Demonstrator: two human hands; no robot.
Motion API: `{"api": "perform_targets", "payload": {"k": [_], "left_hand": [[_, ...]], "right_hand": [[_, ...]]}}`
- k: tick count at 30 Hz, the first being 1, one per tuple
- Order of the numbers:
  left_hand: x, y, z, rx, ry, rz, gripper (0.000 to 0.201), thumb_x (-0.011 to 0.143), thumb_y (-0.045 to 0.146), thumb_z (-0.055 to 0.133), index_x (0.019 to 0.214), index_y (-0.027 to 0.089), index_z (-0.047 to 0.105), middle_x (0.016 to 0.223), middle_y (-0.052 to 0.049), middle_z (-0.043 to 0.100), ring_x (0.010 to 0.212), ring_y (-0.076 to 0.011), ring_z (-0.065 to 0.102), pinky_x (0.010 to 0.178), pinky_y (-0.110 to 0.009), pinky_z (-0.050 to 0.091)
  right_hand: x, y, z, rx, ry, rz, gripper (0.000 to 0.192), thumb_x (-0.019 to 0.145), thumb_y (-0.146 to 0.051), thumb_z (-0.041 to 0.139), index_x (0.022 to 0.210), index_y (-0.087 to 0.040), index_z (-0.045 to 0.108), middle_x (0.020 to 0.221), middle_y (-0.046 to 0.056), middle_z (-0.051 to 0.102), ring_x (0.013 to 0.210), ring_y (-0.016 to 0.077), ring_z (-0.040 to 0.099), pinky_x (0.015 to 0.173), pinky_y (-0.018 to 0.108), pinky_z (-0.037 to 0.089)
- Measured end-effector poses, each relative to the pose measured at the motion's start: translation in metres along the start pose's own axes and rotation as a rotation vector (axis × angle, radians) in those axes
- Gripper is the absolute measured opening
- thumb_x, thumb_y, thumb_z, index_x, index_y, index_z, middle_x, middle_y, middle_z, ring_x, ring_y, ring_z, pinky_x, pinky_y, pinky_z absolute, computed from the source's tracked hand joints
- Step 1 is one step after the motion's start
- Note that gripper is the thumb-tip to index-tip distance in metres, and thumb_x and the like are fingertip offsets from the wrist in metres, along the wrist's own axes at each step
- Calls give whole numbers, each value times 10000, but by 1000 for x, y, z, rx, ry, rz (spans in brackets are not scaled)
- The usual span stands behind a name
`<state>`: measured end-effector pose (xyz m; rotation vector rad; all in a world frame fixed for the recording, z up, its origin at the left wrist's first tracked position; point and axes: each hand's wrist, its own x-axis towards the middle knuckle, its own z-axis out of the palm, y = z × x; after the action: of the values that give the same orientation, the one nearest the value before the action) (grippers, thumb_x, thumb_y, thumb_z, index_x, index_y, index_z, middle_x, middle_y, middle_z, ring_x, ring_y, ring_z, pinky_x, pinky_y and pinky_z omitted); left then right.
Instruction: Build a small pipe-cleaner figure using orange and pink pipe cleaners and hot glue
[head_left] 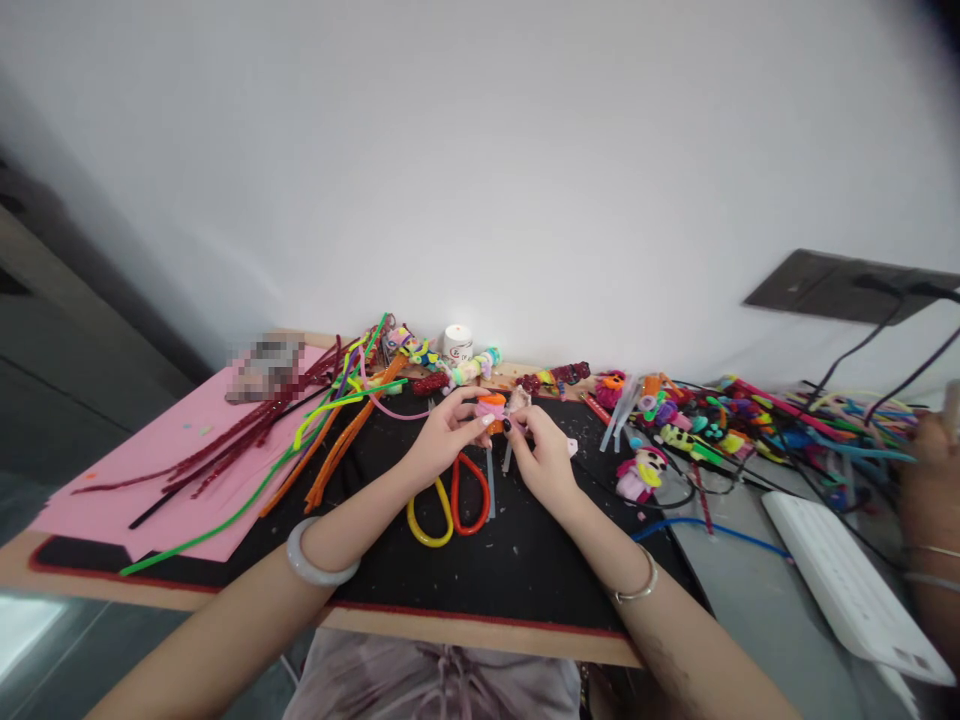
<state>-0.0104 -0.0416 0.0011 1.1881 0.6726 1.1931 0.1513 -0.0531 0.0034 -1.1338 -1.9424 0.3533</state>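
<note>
My left hand (452, 432) is closed around the left side of a small orange and pink pipe-cleaner figure (491, 401). From the other side my right hand (541, 452) pinches it, thumb and fingertips together; a pale pink fuzzy piece (519, 399) shows by those fingers. What exactly lies under the fingertips is partly hidden. Below the hands, scissors with one yellow and one red handle loop (471, 530) lie on the black mat (450, 590). A translucent stick (491, 490) lies beside the red loop.
Pink sheets (187, 480) at left carry dark red and green pipe cleaners (247, 510). A white paper cup (457, 343) stands by the wall. Several finished fuzzy figures (641, 472) and a pipe-cleaner pile lie right, near a white power strip (847, 580) and another person's hand (930, 480).
</note>
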Motion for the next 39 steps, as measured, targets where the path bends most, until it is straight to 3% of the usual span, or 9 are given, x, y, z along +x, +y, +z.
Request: {"api": "perform_targets", "payload": {"k": [7, 11, 17, 19, 22, 27, 31, 39], "left_hand": [[2, 0, -1, 105, 32, 51, 343, 767, 245, 592, 1085, 176, 485, 927, -54, 616, 566, -79, 573, 602, -256, 501], [0, 0, -1, 274, 62, 123, 319, 781, 251, 563, 1087, 185, 502, 966, -60, 614, 580, -91, 583, 609, -261, 507], [-5, 5, 0, 656, 88, 316, 272, 788, 213, 537, 1055, 206, 589, 1049, -71, 612, 860, -180, 593, 801, -328, 474], [-4, 4, 0, 609, 95, 297, 273, 791, 222, 534, 1058, 206, 583, 1039, -71, 613, 838, -177, 597, 792, -328, 476], [2, 1, -4, 371, 107, 185, 299, 796, 247, 536, 1090, 197, 523, 955, -57, 613, 657, -125, 594, 661, -282, 496], [9, -4, -12, 87, 151, 39, 336, 790, 269, 563, 1108, 211, 469, 709, 21, 568, 589, -79, 540, 621, -222, 468], [8, -5, -12, -90, 159, -24, 363, 768, 270, 598, 1107, 246, 469, 770, 27, 555, 605, -57, 522, 640, -214, 457], [9, -2, -10, -223, 172, -88, 367, 749, 280, 629, 1086, 270, 483, 788, 36, 546, 616, -44, 520, 662, -211, 454]], "right_hand": [[0, 2, 0, -18, 3, 2, 125, 858, -162, 397, 759, -191, 467, 732, 17, 489, 680, 156, 473, 623, 267, 383], [-2, -1, 0, -100, -14, -77, 135, 848, -159, 396, 743, -194, 472, 708, 21, 480, 680, 165, 470, 622, 279, 385], [-7, -10, 2, -229, -83, -246, 144, 833, -159, 401, 789, -189, 535, 746, 61, 523, 733, 195, 487, 677, 322, 407], [-6, -12, 0, -223, -97, -248, 140, 825, -160, 410, 818, -188, 547, 762, 65, 537, 749, 200, 495, 687, 330, 412], [-1, -14, -6, -264, -99, -196, 164, 791, -165, 451, 920, -184, 549, 866, 81, 567, 851, 228, 500, 755, 362, 405], [4, -4, -10, -543, -38, 74, 452, 699, -150, 511, 1147, -168, 461, 1163, 139, 487, 1035, 306, 435, 812, 428, 378], [3, 11, -7, -713, -122, 294, 441, 694, -212, 545, 1124, -168, 464, 1050, 161, 504, 958, 325, 461, 735, 438, 397], [3, 14, -9, -802, -165, 386, 325, 722, -294, 551, 1008, -155, 486, 954, 153, 529, 892, 312, 512, 679, 395, 409]]}}
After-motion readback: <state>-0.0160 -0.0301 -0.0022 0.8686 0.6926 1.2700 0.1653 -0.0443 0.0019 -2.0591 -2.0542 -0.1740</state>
